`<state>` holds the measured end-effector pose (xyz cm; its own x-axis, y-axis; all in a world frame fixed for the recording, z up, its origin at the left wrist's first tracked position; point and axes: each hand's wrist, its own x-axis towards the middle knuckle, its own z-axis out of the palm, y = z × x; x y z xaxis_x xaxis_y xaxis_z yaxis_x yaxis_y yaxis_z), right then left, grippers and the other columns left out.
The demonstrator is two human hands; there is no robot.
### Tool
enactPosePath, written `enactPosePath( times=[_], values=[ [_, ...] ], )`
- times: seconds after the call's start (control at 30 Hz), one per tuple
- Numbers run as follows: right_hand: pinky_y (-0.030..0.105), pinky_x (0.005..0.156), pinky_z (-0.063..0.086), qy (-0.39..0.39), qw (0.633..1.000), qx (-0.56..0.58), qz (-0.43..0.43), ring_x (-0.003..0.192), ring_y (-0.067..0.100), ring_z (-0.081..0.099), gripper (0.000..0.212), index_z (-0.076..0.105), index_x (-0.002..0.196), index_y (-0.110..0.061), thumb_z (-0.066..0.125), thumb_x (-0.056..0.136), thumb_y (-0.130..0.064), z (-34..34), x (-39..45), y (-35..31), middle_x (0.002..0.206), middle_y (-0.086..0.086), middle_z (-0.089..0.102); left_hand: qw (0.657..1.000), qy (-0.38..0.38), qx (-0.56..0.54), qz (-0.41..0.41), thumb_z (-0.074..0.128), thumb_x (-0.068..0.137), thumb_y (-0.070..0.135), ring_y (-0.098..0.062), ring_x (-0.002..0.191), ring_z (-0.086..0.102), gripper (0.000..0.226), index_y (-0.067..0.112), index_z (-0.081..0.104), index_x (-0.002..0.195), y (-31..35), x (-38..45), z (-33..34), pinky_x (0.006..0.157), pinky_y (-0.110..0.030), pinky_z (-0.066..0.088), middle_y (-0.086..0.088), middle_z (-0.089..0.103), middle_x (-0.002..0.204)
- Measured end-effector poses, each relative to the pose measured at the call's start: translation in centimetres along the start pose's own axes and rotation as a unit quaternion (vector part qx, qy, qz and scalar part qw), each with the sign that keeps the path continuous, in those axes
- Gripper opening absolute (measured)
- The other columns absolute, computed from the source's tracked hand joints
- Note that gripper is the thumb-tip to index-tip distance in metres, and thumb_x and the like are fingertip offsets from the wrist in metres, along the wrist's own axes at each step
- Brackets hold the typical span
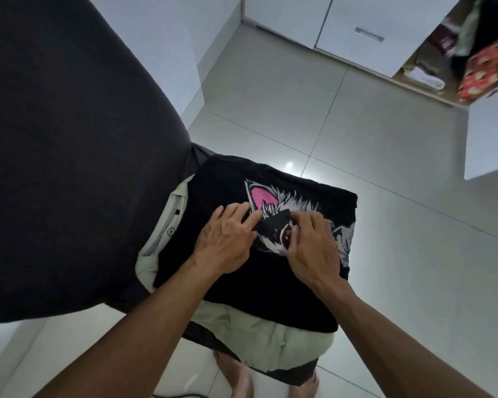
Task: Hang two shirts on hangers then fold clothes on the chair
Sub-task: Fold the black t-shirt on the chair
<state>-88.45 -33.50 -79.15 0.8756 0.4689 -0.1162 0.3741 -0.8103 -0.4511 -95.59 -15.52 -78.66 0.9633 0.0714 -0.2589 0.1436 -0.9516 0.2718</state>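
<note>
I see pale glossy floor tiles [357, 133] and an open wardrobe [454, 53] at upper right. At centre frame the black printed shirt [242, 288] lies on the dark chair [69, 139], over a pale green garment [270, 340]. My left hand [227, 239] rests flat on it, fingers extended; my right hand [314, 248] has its fingers curled, pinching the fabric.

Before me stands the dark chair [69, 168] on the pale tiled floor [357, 168]. A pale green garment [270, 340] lies directly on its seat, with the black printed T-shirt [227, 288] spread over that.
</note>
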Motion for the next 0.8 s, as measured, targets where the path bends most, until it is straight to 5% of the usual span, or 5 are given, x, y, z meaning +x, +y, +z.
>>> enactPosePath(
  times=[0.13,0.23,0.37,0.67,0.8],
  values=[
    [0.048,0.122,0.021,-0.120,0.990,-0.018,0.077,0.154,0.023,0.009,0.052,0.019,0.158,-0.029,0.029,0.108,-0.036,-0.6,1.0,3.9,0.168,0.000,0.010,0.991,-0.129,-0.038,-0.016,0.026,0.104,0.053,-0.021,0.154,-0.011,0.060,0.042,0.001,0.157,1.2,2.9,0.0,0.124,-0.052,0.000,0.005,-0.009,0.167],
    [0.047,0.123,-0.002,-0.175,0.980,-0.016,0.094,0.150,0.018,-0.026,0.057,-0.010,0.157,-0.043,0.017,0.107,-0.048,-0.1,2.2,6.3,0.165,-0.010,-0.023,0.978,-0.195,-0.037,-0.055,0.019,0.102,0.061,-0.019,0.146,-0.033,0.062,0.050,-0.018,0.151,1.1,4.6,0.7,0.121,-0.057,-0.012,0.012,-0.033,0.157],
    [0.043,0.119,-0.015,-0.177,0.974,0.032,0.134,0.144,0.018,-0.038,0.059,-0.019,0.153,-0.047,0.016,0.106,-0.052,0.2,4.0,8.5,0.157,-0.015,-0.036,0.978,-0.195,-0.008,-0.075,0.008,0.097,0.067,-0.015,0.137,-0.047,0.063,0.053,-0.033,0.142,1.1,5.0,2.1,0.117,-0.059,-0.020,0.017,-0.049,0.147],
    [0.052,0.124,0.016,-0.169,0.959,0.147,0.172,0.154,0.030,0.011,0.064,0.021,0.157,-0.033,0.025,0.101,-0.064,-0.1,10.1,14.8,0.167,0.001,0.015,0.980,-0.101,-0.037,-0.167,0.006,0.090,0.074,-0.023,0.143,-0.040,0.076,0.042,-0.030,0.149,4.5,10.1,2.7,0.114,-0.063,-0.020,0.010,-0.042,0.156],
    [0.048,0.116,0.029,-0.192,0.954,0.160,0.166,0.147,0.032,0.023,0.069,0.040,0.149,-0.027,0.046,0.093,-0.067,-1.4,13.4,17.5,0.153,0.010,0.038,0.985,-0.116,0.015,-0.128,0.005,0.091,0.076,-0.021,0.153,-0.014,0.082,0.032,-0.009,0.158,5.8,14.8,1.5,0.115,-0.059,-0.021,0.002,-0.003,0.168]
  ],
)
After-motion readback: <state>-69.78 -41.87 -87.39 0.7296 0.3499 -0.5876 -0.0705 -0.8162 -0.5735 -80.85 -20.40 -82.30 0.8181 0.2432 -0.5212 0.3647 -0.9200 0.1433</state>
